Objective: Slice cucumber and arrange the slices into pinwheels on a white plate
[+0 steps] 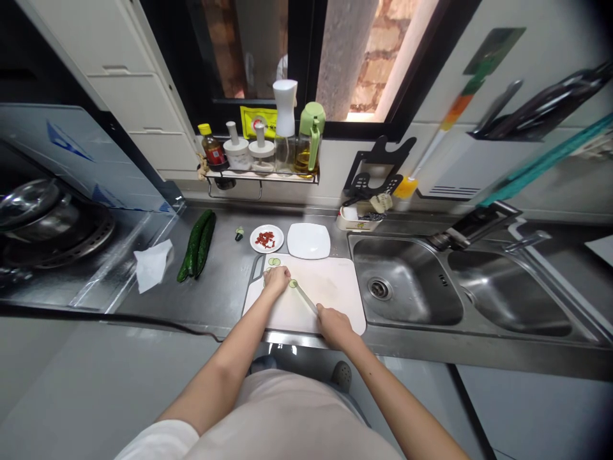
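Note:
On the white cutting board, my right hand is wrapped round the handle of a knife. The blade points up and left, its tip at a thin green-rimmed slice. My left hand rests just left of that slice with its fingers curled together; what they hold, if anything, is hidden. More round cucumber slices lie at the board's upper left, behind my left hand. Behind the board stand a small plate of chopped red pieces and a bare white square plate.
Two whole cucumbers and a crumpled white tissue lie at left, near the stove with a pot. A double sink is at right. A condiment rack hangs behind.

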A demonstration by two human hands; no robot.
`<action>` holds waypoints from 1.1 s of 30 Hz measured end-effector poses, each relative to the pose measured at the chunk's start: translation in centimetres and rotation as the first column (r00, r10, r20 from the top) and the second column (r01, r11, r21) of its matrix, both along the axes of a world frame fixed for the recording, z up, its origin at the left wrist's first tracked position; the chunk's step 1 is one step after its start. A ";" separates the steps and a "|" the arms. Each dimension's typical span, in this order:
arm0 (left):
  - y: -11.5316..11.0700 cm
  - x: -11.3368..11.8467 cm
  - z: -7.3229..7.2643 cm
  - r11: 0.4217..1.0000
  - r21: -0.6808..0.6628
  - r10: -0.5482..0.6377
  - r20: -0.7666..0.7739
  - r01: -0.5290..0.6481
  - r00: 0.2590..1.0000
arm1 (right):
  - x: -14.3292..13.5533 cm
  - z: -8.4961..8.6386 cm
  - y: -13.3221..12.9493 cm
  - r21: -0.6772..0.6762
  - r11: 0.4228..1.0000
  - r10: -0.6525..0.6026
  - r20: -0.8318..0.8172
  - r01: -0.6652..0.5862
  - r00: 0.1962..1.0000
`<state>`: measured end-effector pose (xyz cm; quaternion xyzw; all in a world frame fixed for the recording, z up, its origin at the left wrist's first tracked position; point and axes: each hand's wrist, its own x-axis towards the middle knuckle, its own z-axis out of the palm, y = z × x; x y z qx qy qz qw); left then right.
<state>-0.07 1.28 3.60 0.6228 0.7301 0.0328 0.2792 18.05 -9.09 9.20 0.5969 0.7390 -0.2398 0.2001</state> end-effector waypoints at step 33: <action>0.1 0.0 -0.1 1.000 -0.010 -0.006 -0.006 0.006 1.000 | -0.2 -0.1 0.4 0.008 1.000 0.006 -0.015 -0.006 1.000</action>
